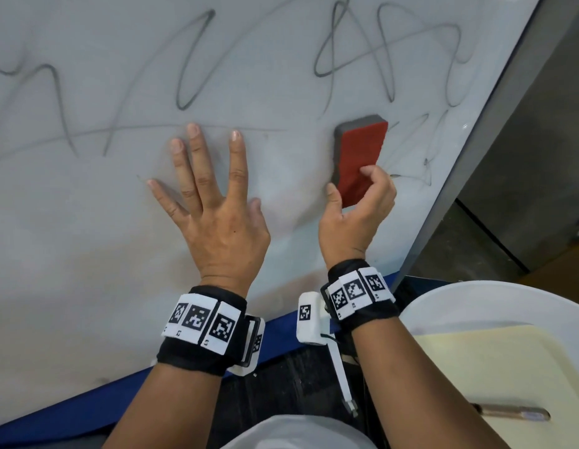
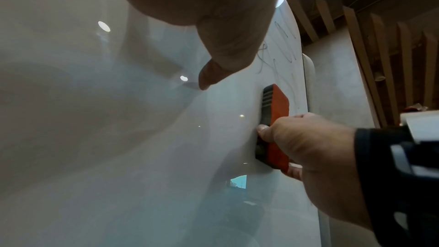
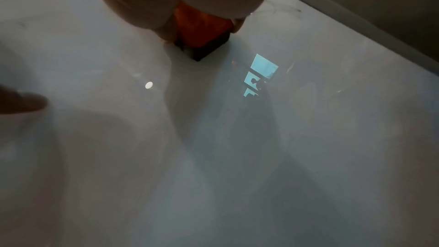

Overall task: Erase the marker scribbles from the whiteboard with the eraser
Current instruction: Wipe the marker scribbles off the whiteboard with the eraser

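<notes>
Right hand [image 1: 358, 215] wrapped around the lower end of the eraser [image 1: 359, 157], thumb on the left edge, fingers curled over the right side. Red back facing out, grey felt side pressed flat against the whiteboard [image 1: 87, 238], over toward the right edge. Same grip seen from the left wrist view, eraser [image 2: 275, 119] flush on the glossy surface.

Left hand [image 1: 213, 205] just resting flat on the board, fingers spread and straight, holding nothing, a bit left of the eraser and not touching it.

Marker scribbles [image 1: 379, 50] looping across the upper part of the board, plus some thinner scribbles just right of the eraser. Lower part of the board around both hands mostly smudgy grey, no clear lines.
</notes>
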Tool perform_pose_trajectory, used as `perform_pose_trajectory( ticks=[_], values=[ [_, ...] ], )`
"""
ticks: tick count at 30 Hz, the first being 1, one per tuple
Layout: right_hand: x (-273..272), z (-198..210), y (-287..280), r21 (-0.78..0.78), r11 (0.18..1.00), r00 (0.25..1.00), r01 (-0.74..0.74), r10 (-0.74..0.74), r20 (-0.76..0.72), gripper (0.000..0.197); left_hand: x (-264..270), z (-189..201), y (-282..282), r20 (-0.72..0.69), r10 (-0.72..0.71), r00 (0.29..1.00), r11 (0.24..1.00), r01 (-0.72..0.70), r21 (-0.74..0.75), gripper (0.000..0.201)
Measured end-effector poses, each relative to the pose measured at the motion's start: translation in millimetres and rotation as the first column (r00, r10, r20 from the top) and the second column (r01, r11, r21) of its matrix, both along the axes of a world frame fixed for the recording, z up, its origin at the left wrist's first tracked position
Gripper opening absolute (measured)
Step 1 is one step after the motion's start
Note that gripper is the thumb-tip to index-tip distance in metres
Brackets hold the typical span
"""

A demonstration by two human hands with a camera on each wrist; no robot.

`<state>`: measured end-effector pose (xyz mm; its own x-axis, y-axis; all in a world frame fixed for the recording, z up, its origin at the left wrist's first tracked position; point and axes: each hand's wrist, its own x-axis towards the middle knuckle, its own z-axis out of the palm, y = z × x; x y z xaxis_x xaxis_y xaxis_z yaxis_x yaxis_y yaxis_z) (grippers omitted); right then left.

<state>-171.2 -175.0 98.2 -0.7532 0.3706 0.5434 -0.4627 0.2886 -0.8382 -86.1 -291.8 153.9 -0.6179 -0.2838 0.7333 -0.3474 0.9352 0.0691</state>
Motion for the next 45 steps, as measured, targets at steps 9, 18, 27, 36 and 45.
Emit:
perform_pose_trajectory(
  ticks=[9,18,27,36,45],
  values=[
    [0.6,4.1,7.2,0.175,0.981,0.992,-0.084,0.099,-0.074,0.047,-12.1,-4.5,20.3,0.076,-0.084,0.994,0.995,0.087,-0.039,0.097],
    [-0.6,1.9,3.3,0.088,0.995,0.997,-0.042,0.048,-0.068,0.045,-23.3,-10.6,25.4,0.125,0.002,0.992,0.998,0.005,-0.058,0.110],
    [-4.1,3.2,3.1,-0.052,0.998,0.999,0.031,-0.031,-0.009,0.046,-26.3,-10.4,27.2,0.094,0.000,0.996,0.999,0.003,-0.032,0.105],
    [-27.2,4.7,19.1,-0.299,0.945,0.987,0.135,-0.100,0.129,0.047,-27.8,-13.1,24.9,0.096,0.007,0.995,0.999,-0.002,-0.054,0.107],
    [-30.0,0.5,28.3,-0.102,0.993,0.998,0.060,-0.058,0.018,0.046,-30.2,-14.5,27.9,0.079,-0.014,0.997,0.999,0.016,-0.030,0.107]
  ],
)
